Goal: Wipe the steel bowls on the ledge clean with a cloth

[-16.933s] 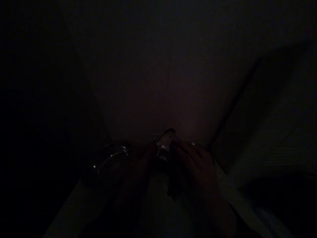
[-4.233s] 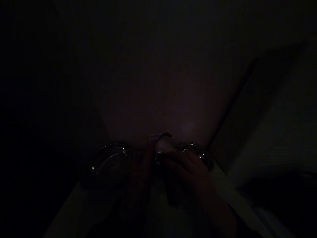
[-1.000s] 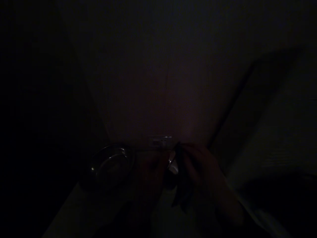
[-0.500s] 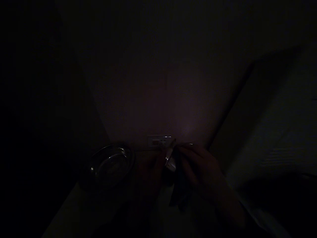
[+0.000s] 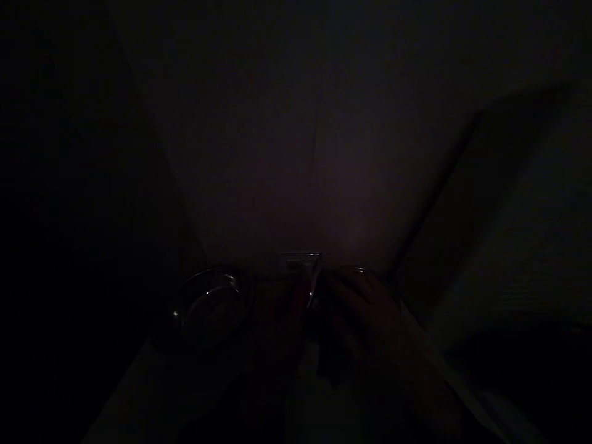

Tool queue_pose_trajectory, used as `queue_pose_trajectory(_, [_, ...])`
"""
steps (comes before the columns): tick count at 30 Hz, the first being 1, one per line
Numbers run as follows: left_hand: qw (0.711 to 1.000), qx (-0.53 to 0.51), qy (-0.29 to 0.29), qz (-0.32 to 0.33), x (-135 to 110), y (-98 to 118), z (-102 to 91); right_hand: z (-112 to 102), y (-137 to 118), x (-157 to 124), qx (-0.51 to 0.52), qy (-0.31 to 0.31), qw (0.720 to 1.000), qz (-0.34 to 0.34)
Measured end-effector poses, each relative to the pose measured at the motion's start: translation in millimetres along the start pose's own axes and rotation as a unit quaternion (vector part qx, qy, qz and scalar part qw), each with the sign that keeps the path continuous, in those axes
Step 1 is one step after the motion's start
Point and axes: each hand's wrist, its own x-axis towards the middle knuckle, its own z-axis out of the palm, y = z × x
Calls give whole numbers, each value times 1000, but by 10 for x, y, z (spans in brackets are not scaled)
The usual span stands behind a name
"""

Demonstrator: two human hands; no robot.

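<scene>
The scene is very dark. My right hand (image 5: pixel 370 317) is closed on a dark cloth (image 5: pixel 330 351) that hangs down from its fingers. My left hand (image 5: pixel 277 320) holds a small shiny metal piece (image 5: pixel 313 285), seen edge-on between the two hands; its shape is hard to make out. The cloth is pressed against that piece. A shiny metal bowl (image 5: pixel 206 305) stands just left of my left hand on a pale surface (image 5: pixel 139 394).
Behind my right hand the rim of a second metal bowl (image 5: pixel 354 270) barely shows. A small pale wall plate (image 5: pixel 300 260) sits on the dim wall behind. A dark slanted shape rises at the right.
The shiny piece has turned more edge-on and shows less glint than half a second ago. My right hand with the cloth has shifted slightly down and left against it.
</scene>
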Motion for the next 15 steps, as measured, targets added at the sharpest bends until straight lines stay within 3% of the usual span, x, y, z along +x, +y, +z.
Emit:
queue_pose_trajectory(4, [1000, -23, -4, 7, 22, -8, 7, -17, -78, 0, -5, -22, 999, -37])
queue_pose_trajectory(10, [1000, -2, -28, 9, 8, -2, -7, 43, -3, -35, -3, 10, 1000, 15])
queue_pose_trajectory(15, [1000, -12, 13, 10, 59, -101, -37, 104, -87, -62, 5, -2, 998, -56])
